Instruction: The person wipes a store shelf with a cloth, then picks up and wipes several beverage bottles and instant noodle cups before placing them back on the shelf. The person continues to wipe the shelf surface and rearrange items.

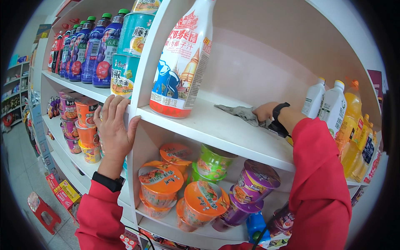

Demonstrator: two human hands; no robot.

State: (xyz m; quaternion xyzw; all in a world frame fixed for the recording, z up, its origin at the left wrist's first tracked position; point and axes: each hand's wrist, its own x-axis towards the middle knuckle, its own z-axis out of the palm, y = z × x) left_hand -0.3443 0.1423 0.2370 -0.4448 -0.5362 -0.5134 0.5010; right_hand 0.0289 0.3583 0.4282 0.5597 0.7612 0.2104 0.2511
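My right hand [264, 112], with a black band at the wrist, grips a crumpled grey cloth [240, 114] that lies against the surface of the upper white shelf [218, 125]. The palm of my left hand [115, 128] faces the shelving, its fingers spread over the shelf edge beside the upright divider and holding no loose item. Between my hands a large white coconut drink bottle [182, 62] with a red base stands near the shelf's front edge. Teal instant noodle cups [123, 73] are stacked just above my left hand.
Purple juice bottles [104, 53] line the upper left shelf. White bottles [332, 106] and orange drink bottles [350, 125] stand at right, close to my right arm. Stacked orange noodle cups [204, 200] and purple ones [256, 181] fill the lower compartment. A red stool [45, 214] is on the floor.
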